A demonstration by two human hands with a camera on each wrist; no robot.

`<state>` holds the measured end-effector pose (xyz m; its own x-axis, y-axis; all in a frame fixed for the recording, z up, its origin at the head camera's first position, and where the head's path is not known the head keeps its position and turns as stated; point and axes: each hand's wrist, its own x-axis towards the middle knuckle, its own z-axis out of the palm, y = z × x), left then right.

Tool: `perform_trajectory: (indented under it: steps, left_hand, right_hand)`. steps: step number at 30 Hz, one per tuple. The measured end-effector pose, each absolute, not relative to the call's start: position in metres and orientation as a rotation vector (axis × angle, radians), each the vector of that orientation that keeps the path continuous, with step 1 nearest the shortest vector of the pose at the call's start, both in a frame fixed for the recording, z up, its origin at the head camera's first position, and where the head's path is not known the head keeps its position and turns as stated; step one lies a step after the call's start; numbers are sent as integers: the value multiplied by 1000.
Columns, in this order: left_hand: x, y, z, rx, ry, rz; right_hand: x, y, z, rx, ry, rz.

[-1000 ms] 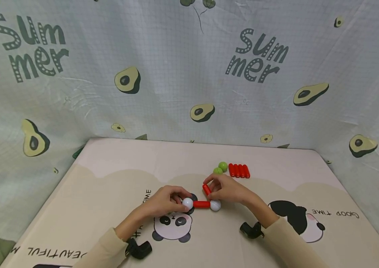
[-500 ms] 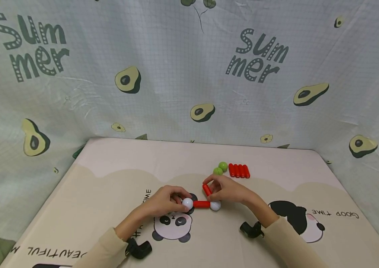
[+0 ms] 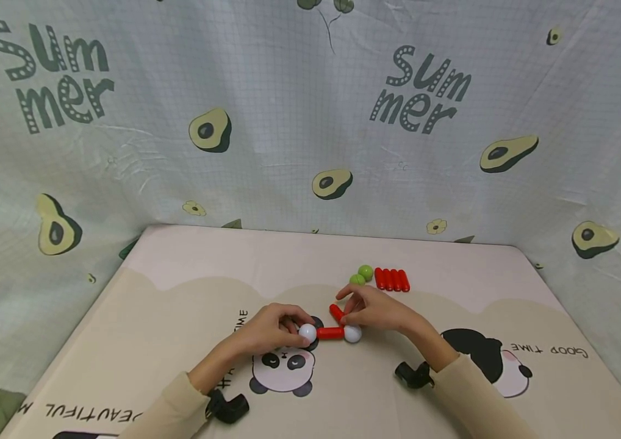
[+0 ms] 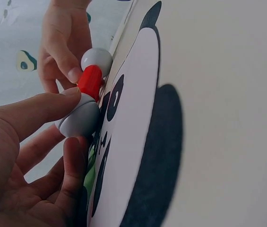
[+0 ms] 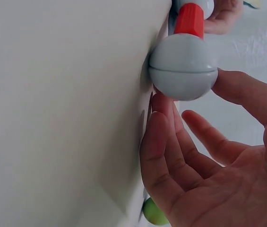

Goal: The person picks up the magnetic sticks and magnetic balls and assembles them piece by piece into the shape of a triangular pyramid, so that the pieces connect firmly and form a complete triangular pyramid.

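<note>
The first red rod (image 3: 330, 333) lies right between the left hand (image 3: 273, 329) and the right hand (image 3: 375, 308), touching the left white ball (image 3: 307, 333) at one end and the right white ball (image 3: 352, 333) at the other. A second red rod (image 3: 336, 313) slants out past the right hand's thumb, away and leftward; I can't see its near end, so I can't call whether it meets the ball.

Room, now: I've got a broad run of tabletop (image 3: 179, 262) from the left hand out to the left edge, another off the right hand's side, and the far edge well beyond both. Printed cloth (image 3: 266, 91) rises behind it. Just past the right hand's fingers, two green balls (image 3: 365, 272); next to them, four red rods (image 3: 388, 279) side by side.

Hands: the left hand is pinching the left white ball. The right hand's index finger stands apart from the second red rod, thumb tip against the right white ball; whether its other fingers grip anything, I can't tell.
</note>
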<state>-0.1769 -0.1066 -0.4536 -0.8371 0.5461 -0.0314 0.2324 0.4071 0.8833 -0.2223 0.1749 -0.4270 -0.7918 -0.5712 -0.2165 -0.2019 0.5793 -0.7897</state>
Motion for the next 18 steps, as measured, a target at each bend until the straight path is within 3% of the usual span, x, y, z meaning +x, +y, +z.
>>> perform_trajectory:
  steps: [18]
  left_hand:
    - [-178,-107,-457,679,2359,1398]
  right_hand:
    - [-254,204,-379,-612,2706,-1065]
